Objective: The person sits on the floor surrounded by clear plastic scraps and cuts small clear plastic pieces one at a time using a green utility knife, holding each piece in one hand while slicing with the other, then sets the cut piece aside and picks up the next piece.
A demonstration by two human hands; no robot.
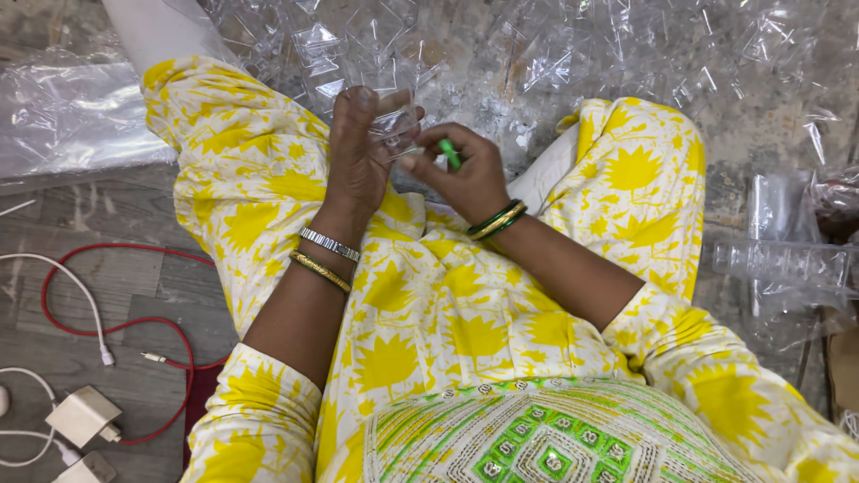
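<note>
Red and white cables lie on the floor at left. Over a yellow-clad lap, the left hand is closed around a clear plastic piece; the right hand pinches a small green part beside it, possibly mid-fitting. Many clear plastic cases wait beyond, contents indiscernible.

Clear plastic pouches heaped on floor ahead (one in left hand).
</note>
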